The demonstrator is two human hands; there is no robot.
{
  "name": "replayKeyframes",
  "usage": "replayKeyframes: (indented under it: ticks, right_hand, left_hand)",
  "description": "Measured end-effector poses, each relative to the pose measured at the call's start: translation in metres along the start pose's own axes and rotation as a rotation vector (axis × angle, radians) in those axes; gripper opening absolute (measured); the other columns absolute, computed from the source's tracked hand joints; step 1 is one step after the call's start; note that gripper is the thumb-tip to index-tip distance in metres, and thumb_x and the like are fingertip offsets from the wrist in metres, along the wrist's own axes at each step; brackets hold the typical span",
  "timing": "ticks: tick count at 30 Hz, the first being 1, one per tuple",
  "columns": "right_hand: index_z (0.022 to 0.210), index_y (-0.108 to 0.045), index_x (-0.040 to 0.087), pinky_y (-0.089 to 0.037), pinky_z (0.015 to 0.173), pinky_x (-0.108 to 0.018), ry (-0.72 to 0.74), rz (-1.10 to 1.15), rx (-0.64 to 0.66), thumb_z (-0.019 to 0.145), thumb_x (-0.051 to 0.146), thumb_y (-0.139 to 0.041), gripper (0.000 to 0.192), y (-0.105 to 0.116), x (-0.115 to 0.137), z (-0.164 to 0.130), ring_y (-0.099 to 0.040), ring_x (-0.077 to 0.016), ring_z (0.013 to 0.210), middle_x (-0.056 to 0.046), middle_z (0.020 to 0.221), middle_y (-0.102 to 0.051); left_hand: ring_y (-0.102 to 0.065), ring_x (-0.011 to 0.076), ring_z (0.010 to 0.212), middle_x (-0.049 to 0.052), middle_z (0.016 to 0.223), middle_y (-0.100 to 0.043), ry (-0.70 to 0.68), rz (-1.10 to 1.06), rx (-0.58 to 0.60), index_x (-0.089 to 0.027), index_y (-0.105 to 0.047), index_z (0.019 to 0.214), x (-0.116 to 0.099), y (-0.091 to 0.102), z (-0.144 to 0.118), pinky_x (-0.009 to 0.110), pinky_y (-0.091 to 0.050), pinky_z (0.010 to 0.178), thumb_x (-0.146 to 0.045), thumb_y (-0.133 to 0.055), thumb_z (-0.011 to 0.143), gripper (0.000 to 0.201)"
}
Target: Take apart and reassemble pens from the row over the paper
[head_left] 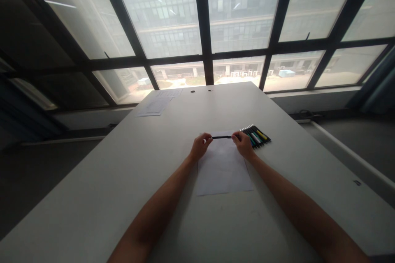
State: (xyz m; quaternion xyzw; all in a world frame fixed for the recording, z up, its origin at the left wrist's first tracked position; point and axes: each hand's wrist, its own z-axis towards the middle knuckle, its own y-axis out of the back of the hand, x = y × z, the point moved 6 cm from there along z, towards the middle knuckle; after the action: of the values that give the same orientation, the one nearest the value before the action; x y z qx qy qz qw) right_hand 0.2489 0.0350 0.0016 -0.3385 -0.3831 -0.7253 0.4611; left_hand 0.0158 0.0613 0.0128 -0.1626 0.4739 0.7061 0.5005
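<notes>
A slim black pen (221,137) is held level between my two hands, over the far end of a white sheet of paper (225,172). Fingers and thumb of my left hand (201,146) pinch its left end. At the other end, my right hand (243,144) grips it in closed fingers. Just right of that hand lies a row of pens or markers (258,136), mostly black, with green, white and yellow among them. My right hand partly covers this row.
Several printed sheets (154,106) lie at the far left of the white table (123,181). Two small round holes are near its far edge. A small dark mark (357,183) shows at the right edge. Large windows (237,8) stand beyond the table.
</notes>
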Motion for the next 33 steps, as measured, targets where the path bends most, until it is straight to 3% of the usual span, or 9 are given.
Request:
replayKeyframes:
  ticks: [8,12,15,24,33]
  right_hand:
    - [0.08,-0.062,0.018,-0.043,0.056,-0.026,-0.005,0.004,0.009,0.085,0.043,-0.058,0.026,-0.0001,-0.0002,-0.0007,-0.054,-0.0156,0.057,-0.001,0.063,-0.058]
    - [0.08,-0.062,0.019,-0.043,0.056,-0.027,-0.004,-0.008,0.005,0.085,0.046,-0.057,0.028,0.0002,0.0001,-0.0004,-0.053,-0.016,0.057,-0.001,0.063,-0.059]
    - [0.08,-0.062,0.018,-0.042,0.056,-0.027,-0.008,-0.016,0.006,0.085,0.048,-0.057,0.03,0.0006,0.0004,-0.0005,-0.053,-0.0163,0.057,-0.002,0.063,-0.059]
    - [0.081,-0.062,0.018,-0.042,0.056,-0.027,-0.001,-0.018,0.008,0.086,0.046,-0.057,0.029,0.0002,-0.0025,0.0003,-0.053,-0.0159,0.057,-0.001,0.063,-0.059]
    - [0.08,-0.062,0.018,-0.042,0.056,-0.027,0.002,-0.021,0.004,0.086,0.044,-0.057,0.027,0.0007,-0.0009,0.0001,-0.053,-0.0158,0.057,-0.001,0.063,-0.059]
  left_hand:
    - [-0.054,0.0112,0.061,0.0,0.065,-0.061,0.036,0.009,0.096,-0.017,-0.061,0.074,0.003,-0.005,0.0005,0.023,-0.043,0.062,-0.043,-0.045,0.095,0.037]
    - [-0.055,0.011,0.066,-0.001,0.079,-0.063,0.053,-0.024,0.076,-0.02,-0.063,0.102,0.0076,-0.0066,0.0016,0.022,-0.043,0.06,-0.04,-0.057,0.089,0.025]
    - [-0.059,0.0126,0.074,0.001,0.088,-0.064,0.023,-0.054,0.044,-0.021,-0.058,0.113,0.0068,-0.0059,0.0014,0.022,-0.044,0.06,-0.034,-0.069,0.08,0.037]
    - [-0.058,0.0135,0.075,0.003,0.086,-0.063,-0.067,-0.01,0.008,-0.019,-0.065,0.09,-0.0003,-0.0013,0.0015,0.025,-0.047,0.064,-0.024,-0.069,0.081,0.011]
    - [-0.055,0.0122,0.068,0.002,0.081,-0.064,-0.037,0.011,0.005,-0.018,-0.066,0.088,0.002,-0.0015,0.0014,0.024,-0.046,0.064,-0.034,-0.064,0.086,0.016]
